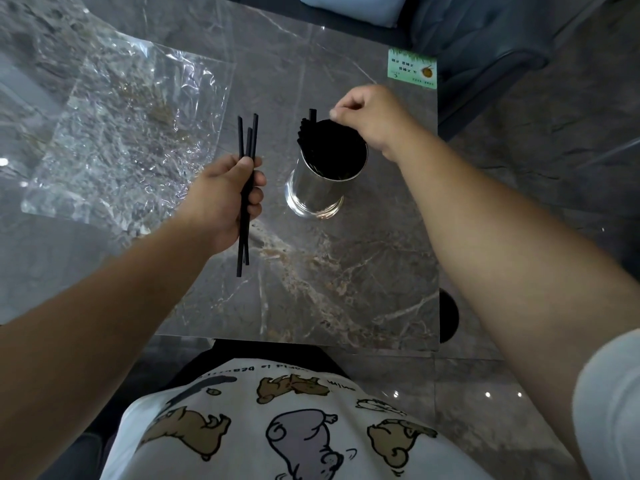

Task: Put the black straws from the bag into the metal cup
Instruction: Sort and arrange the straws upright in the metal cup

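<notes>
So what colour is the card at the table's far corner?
Green card, with an orange-brown round picture, clearest in the head view.

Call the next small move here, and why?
Probably: right hand reaches across for one of the three black straws held by the left hand. The right hand sits over the metal cup, which is already packed with straws, and the clear bag lies flat, seemingly empty.
</notes>
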A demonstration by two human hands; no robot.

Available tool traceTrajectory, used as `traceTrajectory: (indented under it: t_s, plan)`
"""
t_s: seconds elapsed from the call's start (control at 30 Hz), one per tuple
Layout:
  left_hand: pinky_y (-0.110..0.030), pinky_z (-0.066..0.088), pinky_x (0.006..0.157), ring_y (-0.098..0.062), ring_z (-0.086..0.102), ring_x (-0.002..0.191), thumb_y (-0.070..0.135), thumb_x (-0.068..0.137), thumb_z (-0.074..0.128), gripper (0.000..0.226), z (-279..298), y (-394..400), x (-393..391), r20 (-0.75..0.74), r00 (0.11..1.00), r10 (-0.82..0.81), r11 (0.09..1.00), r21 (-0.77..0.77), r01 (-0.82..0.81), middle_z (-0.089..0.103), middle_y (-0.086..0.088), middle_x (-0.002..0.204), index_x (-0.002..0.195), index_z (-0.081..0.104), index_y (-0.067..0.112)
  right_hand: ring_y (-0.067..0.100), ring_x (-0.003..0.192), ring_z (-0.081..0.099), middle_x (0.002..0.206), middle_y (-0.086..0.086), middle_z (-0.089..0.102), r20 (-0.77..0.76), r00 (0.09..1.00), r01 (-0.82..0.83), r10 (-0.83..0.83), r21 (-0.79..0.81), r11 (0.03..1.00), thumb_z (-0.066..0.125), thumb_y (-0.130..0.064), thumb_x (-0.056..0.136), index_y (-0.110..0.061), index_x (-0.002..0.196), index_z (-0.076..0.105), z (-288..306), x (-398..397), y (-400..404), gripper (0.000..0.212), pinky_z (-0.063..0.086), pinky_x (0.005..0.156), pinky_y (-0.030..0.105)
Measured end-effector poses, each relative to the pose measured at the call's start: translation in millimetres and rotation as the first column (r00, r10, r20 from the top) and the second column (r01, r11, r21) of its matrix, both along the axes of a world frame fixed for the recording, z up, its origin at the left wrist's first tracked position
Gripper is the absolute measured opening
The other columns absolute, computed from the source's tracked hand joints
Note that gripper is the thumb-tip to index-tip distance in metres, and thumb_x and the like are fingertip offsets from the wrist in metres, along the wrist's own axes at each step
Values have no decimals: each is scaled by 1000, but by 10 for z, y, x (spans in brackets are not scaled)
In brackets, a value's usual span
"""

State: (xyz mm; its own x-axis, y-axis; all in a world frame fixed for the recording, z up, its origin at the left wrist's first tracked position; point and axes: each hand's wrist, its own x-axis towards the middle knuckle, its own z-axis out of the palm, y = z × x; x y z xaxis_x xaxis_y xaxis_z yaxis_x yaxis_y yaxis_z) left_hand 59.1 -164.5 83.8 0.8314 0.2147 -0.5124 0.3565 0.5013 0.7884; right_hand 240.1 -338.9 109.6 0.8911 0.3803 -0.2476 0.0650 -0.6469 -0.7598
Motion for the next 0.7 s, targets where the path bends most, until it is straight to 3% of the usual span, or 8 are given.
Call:
traceTrajectory:
  t_s: [0.07,0.13,0.27,0.33,0.43,0.53,0.7]
  plan:
    - [-21,36,50,-9,44,54,20,102,42,16,5,17,4,-2,1000,13,1000,1,-13,57,4,70,102,57,13,-4,72,60,83,-8,65,-4,1000,26,-26,9,1000,66,-16,87,-15,98,70,-15,2,-50,11,45,69,12]
    - [-21,36,50,-10,45,54,20,102,42,17,4,57,-4,1,1000,24,1000,2,-24,57,4,70,101,57,13,2,94,61,106,-3,66,-45,999,13,-12,20,1000,63,-10,88,-16,118,63,-5,-7,-123,31,47,85,16]
    - [-21,36,50,-10,44,55,19,102,42,16,-8,72,-18,-2,1000,31,999,12,-31,57,3,70,101,57,13,8,121,51,135,-4,56,-38,970,-243,240,-94,966,66,-17,87,-27,137,49,106,8,-77,53,38,102,24]
    - [-21,36,49,-10,44,55,19,102,42,16,3,25,-6,-2,1000,29,999,22,-29,57,4,70,100,57,13,6,118,54,131,-7,58,-55,938,-348,343,-138,927,68,-22,87,-30,136,51,173,43,55,52,38,100,23]
    - [-21,36,50,-10,45,55,19,102,42,17,24,-23,6,3,1000,18,1000,19,-18,57,4,69,99,57,14,0,92,62,102,-13,68,-37,919,-392,393,-209,896,70,-25,85,-31,112,68,214,89,224,28,45,81,19]
    - [-21,37,50,-10,45,55,19,102,42,17,27,3,0,13,1000,18,1000,19,-18,57,4,69,99,57,13,3,79,65,82,-14,70,0,943,-326,332,-180,928,71,-27,82,-29,91,73,168,118,197,10,50,73,22]
    - [-21,36,51,-10,45,56,19,102,42,16,-8,61,-42,18,999,27,999,20,-27,57,4,70,101,57,13,8,77,68,80,-6,72,32,986,-164,164,-12,986,74,-19,79,-25,84,73,87,133,-50,7,55,78,28]
